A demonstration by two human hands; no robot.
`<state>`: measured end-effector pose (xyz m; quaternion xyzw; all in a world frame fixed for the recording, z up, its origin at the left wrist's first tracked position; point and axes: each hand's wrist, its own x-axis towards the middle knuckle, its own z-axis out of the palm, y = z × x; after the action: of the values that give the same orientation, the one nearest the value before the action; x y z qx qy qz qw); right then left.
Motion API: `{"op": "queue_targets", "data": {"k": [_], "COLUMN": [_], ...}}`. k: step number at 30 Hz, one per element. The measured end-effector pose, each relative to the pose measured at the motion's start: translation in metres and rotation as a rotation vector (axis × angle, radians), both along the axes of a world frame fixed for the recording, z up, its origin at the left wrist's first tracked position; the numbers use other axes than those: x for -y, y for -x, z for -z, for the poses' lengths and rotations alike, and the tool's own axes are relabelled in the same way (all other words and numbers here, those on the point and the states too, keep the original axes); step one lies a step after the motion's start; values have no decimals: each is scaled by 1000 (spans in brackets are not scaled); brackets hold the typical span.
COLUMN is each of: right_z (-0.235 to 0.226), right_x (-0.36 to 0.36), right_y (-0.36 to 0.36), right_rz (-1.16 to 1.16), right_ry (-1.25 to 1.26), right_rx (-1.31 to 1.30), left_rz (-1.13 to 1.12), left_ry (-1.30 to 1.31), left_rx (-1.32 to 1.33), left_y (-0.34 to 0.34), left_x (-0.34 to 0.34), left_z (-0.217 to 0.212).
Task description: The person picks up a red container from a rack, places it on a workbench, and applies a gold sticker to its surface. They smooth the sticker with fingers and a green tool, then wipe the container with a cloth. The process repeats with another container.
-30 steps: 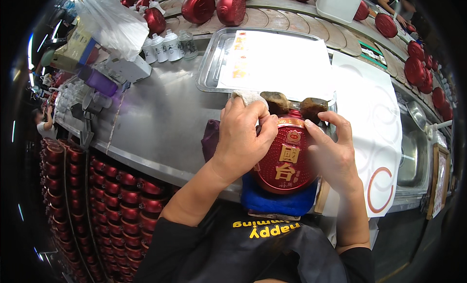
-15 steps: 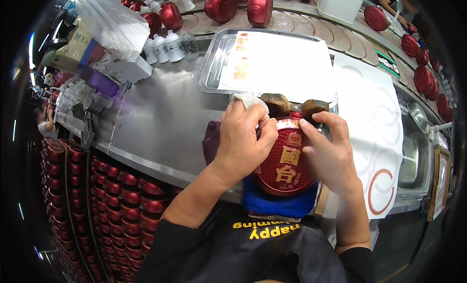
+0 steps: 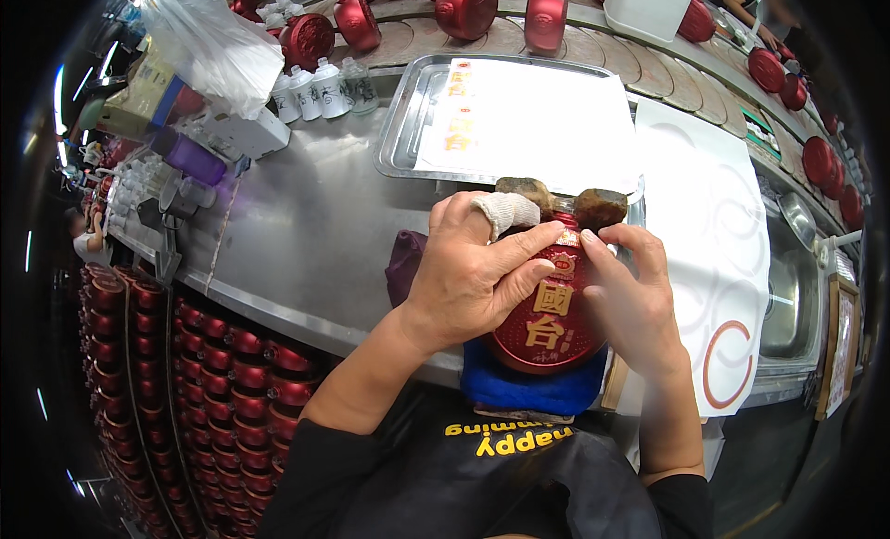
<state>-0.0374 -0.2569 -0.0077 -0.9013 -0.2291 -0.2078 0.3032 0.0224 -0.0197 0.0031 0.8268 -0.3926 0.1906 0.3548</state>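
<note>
A round, flat red bottle with raised gold characters lies on a folded blue cloth, its neck between two dark, worn rests. Across its shoulder, below the neck, runs a small pale-and-gold label strip. My left hand is open, its index finger stretched onto the strip and the thumb over the bottle's face. White knitted fabric covers or sits at one of its fingers. My right hand is open, index fingertip and thumb apart, touching the strip's right end. Its lower fingers are partly hidden.
Beyond the bottle, a metal tray holds a white sheet with gold decals. White bottles stand at the back left. Red bottles line a conveyor. A purple cloth lies left; a sink is right.
My left hand has gone from a pinch at the strip's left end to a stretched finger further right on it. The right hand has barely shifted. Bottles on the conveyor have moved right.
</note>
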Motion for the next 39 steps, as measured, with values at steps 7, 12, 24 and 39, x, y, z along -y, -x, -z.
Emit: {"op": "queue_targets", "data": {"k": [7, 12, 24, 39], "right_z": [3, 3, 3, 3], "right_x": [-2, -2, -3, -7], "right_y": [-1, 0, 0, -4], "right_rz": [0, 3, 3, -3], "right_ry": [-26, -46, -96, -88], "right_rx": [26, 37, 44, 53], "left_rz": [-17, -7, 27, 38], "left_ry": [-53, -27, 20, -15], "left_rx": [10, -3, -9, -5], "left_y": [1, 0, -2, -1], "left_x": [1, 1, 2, -1], "left_z": [-1, 0, 3, 1]}}
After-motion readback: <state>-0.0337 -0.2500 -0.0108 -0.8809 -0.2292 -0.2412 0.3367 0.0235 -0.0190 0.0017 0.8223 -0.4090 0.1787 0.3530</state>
